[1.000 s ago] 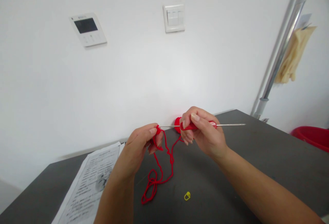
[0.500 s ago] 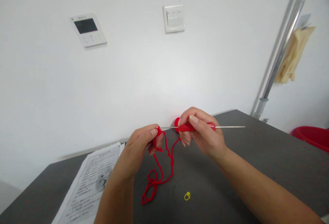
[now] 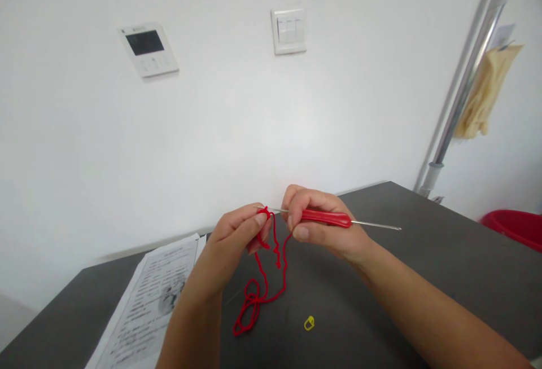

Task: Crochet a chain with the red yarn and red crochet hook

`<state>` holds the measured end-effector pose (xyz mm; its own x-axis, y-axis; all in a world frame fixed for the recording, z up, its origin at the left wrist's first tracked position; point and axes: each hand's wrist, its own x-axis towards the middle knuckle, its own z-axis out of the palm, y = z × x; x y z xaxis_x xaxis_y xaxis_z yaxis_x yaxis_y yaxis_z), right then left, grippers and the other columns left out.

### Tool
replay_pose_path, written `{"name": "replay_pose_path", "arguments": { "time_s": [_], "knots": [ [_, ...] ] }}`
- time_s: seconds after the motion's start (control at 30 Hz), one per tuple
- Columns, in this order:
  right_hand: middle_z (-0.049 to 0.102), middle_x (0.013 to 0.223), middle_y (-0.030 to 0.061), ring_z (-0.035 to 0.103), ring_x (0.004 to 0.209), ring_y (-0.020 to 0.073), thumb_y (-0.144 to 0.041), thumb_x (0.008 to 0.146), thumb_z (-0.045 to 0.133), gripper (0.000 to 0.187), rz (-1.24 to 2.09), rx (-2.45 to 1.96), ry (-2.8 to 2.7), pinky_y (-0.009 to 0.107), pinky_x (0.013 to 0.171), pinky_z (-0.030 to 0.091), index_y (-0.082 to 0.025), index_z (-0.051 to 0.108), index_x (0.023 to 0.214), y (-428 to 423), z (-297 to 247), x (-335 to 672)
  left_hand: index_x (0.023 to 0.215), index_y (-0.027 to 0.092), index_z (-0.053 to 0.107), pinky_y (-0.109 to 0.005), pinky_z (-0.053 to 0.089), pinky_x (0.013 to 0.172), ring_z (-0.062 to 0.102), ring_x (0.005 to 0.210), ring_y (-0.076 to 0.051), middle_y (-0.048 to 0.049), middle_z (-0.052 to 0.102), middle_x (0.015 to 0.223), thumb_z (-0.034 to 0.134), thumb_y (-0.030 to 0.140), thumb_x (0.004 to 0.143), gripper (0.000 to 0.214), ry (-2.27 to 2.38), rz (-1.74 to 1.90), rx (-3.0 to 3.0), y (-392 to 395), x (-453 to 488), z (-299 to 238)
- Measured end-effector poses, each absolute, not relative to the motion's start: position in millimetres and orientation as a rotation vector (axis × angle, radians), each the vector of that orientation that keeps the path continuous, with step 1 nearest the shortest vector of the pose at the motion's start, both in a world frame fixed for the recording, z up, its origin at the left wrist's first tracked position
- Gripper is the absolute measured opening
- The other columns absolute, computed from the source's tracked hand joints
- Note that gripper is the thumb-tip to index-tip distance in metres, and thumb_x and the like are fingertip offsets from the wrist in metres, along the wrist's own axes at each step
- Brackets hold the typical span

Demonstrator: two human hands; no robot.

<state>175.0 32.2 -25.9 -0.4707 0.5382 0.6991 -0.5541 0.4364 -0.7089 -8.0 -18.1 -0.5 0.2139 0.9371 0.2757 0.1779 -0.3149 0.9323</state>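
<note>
My right hand (image 3: 324, 231) is closed round the red handle of a thin metal crochet hook (image 3: 328, 219), held level above the dark table (image 3: 423, 267). The hook's tip points left into a small loop of red yarn (image 3: 266, 279). My left hand (image 3: 237, 236) pinches that yarn just at the hook's tip. From the pinch the strand hangs down and lies in a loose tangle on the table. The hook's bare metal tail sticks out to the right past my right hand.
A small yellow stitch marker (image 3: 309, 323) lies on the table in front of the yarn. A printed paper sheet (image 3: 148, 307) lies at the left. A red tub (image 3: 514, 225) sits at the far right, beside a metal pole (image 3: 461, 87) with gloves hung on it.
My right hand has turned and dropped slightly, tilting the hook's tail down to the right, and now hides the red yarn ball behind it. My left hand keeps its pinch.
</note>
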Motion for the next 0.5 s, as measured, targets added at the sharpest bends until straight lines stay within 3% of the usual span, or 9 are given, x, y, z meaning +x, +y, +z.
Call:
{"name": "replay_pose_path", "arguments": {
  "time_s": [0.17, 0.33, 0.5],
  "knots": [
    [0.065, 0.083, -0.0005, 0.062, 0.07, 0.013, -0.027, 0.085, 0.075, 0.019, 1.31, -0.059, -1.59, 0.026, 0.064, 0.051, -0.024, 0.066, 0.101, 25.5, -24.9, 171.9, 0.067, 0.018, 0.061, -0.026, 0.03, 0.052, 0.04, 0.057, -0.012, 0.0016, 0.05, 0.062, 0.058, 0.041, 0.091, 0.034, 1.004, 1.131, 1.655, -18.5, -4.5, -3.4],
    [0.066, 0.096, 0.0035, 0.065, 0.083, 0.0155, -0.023, 0.083, 0.076, 0.008, 1.058, -0.131, -1.61, 0.028, 0.072, 0.053, -0.022, 0.072, 0.09, 25.7, -22.7, 170.8, 0.071, 0.018, 0.066, -0.025, 0.03, 0.05, 0.039, 0.054, -0.01, 0.0014, 0.053, 0.062, 0.06, 0.042, 0.091, 0.032, 0.978, 1.134, 1.635, -17.4, -1.8, -4.6],
    [0.072, 0.088, 0.0023, 0.067, 0.081, 0.015, -0.022, 0.083, 0.076, 0.006, 1.133, -0.209, -1.57, 0.028, 0.073, 0.054, -0.022, 0.075, 0.089, 27.6, -21.8, 171.7, 0.067, 0.017, 0.065, -0.025, 0.029, 0.049, 0.04, 0.054, -0.011, 0.0015, 0.051, 0.06, 0.058, 0.045, 0.091, 0.036, 1.057, 1.137, 1.686, -16.0, -1.9, -5.4]
  ]
}}
